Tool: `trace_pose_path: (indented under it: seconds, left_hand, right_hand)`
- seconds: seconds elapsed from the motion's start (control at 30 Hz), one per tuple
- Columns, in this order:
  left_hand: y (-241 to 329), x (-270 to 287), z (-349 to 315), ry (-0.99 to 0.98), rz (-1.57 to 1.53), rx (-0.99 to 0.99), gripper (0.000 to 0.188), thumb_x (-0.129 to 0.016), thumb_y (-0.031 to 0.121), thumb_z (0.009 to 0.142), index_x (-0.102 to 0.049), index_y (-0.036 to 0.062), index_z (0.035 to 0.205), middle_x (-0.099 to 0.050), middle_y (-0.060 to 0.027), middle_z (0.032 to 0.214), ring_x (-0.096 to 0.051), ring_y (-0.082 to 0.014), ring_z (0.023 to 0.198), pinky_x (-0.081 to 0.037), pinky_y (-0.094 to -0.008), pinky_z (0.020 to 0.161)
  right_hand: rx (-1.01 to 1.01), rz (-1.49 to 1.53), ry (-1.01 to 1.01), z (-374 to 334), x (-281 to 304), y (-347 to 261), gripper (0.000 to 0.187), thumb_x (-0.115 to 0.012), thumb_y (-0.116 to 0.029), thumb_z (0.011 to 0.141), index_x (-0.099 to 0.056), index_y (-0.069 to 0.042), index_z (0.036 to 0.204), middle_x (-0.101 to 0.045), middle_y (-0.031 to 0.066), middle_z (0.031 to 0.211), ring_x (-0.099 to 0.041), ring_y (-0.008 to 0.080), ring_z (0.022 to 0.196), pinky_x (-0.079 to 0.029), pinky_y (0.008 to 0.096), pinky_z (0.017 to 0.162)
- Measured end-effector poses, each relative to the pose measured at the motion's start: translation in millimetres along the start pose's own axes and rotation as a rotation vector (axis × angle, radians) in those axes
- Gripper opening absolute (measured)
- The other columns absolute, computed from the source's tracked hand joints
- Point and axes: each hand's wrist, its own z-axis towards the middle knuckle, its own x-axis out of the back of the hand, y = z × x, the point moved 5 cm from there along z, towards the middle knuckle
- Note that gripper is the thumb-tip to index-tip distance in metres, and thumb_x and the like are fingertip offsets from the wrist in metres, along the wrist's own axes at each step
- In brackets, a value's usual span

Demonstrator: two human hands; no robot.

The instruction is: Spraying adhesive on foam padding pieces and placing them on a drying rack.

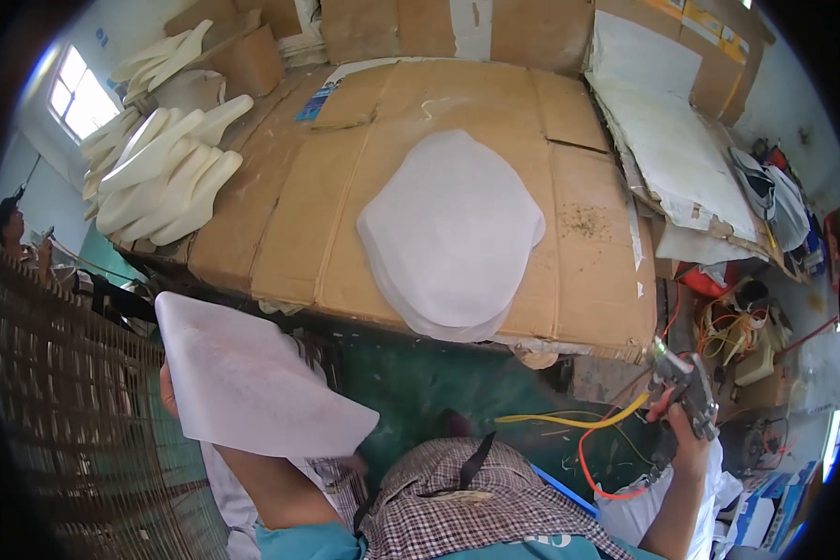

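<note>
My left hand point(167, 390) is closed on the edge of a thin white cut sheet point(252, 383). The sheet hangs in front of the table, hiding most of that hand. My right hand point(687, 441) is wrapped round the handle of a metal spray gun point(689, 385) beyond the table's front right corner. A yellow hose point(579, 425) lies close to the gun. On the cardboard-covered table point(299, 252), a pile of white rounded sheets point(453, 229) lies flat near the middle. Its lower edges stick out slightly at the front.
Cream moulded foam pieces point(173, 182) are heaped at the table's far left. A woven rack point(75, 401) stands on the left, with another person point(11, 229) behind it. A white-topped surface point(667, 140) adjoins at right. An orange hose point(588, 467) loops beside my right arm.
</note>
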Motion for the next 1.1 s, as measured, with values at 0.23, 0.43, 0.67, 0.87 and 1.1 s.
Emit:
trace_pose_path:
  seconds: [0.23,0.43,0.67,0.87,1.1]
  left_hand:
    - [20,5,-17,0.071,-0.030,-0.013,0.042,-0.041,0.025,0.082,-0.055,-0.0052,0.108,-0.060,-0.0150,0.101,-0.061,-0.0279,0.088,-0.051,-0.0446,0.077]
    - [15,9,-15,0.184,0.010,-0.094,0.041,-0.037,0.027,0.085,-0.056,-0.0013,0.106,-0.060,-0.0150,0.099,-0.062,-0.0281,0.086,-0.052,-0.0448,0.073]
    - [12,-15,-27,0.188,-0.094,0.061,0.043,-0.035,0.027,0.084,-0.055,-0.0029,0.107,-0.060,-0.0167,0.098,-0.062,-0.0289,0.086,-0.052,-0.0442,0.074]
    - [4,-24,-27,0.187,-0.110,0.094,0.045,-0.033,0.029,0.084,-0.056,-0.0026,0.106,-0.060,-0.0171,0.099,-0.061,-0.0309,0.087,-0.052,-0.0461,0.075]
    - [4,-7,-21,0.155,-0.096,0.013,0.042,-0.034,0.024,0.084,-0.056,-0.0039,0.105,-0.060,-0.0166,0.099,-0.061,-0.0300,0.086,-0.053,-0.0427,0.074]
  right_hand:
    - [-0.034,0.021,-0.289,-15,-23,7,0.054,-0.069,-0.016,0.071,-0.044,0.003,0.116,-0.059,0.0106,0.079,-0.059,0.0179,0.066,-0.049,0.0306,0.063]
    - [-0.010,0.066,-0.057,1,-30,15,0.043,-0.065,-0.014,0.074,-0.046,0.003,0.110,-0.059,0.0082,0.077,-0.059,0.0170,0.066,-0.049,0.0292,0.065]
    - [-0.005,-0.001,-0.269,-21,-33,0,0.052,-0.066,-0.015,0.075,-0.043,0.005,0.117,-0.058,0.0080,0.076,-0.058,0.0162,0.066,-0.049,0.0298,0.066]
    - [0.061,-0.045,-0.043,-11,-16,-4,0.054,-0.067,-0.017,0.075,-0.043,0.005,0.117,-0.058,0.0085,0.077,-0.057,0.0155,0.067,-0.047,0.0297,0.065]
    - [-0.064,-0.032,-0.412,-23,-39,1,0.051,-0.063,-0.004,0.074,-0.043,0.004,0.120,-0.059,0.0085,0.079,-0.058,0.0156,0.069,-0.048,0.0280,0.064]
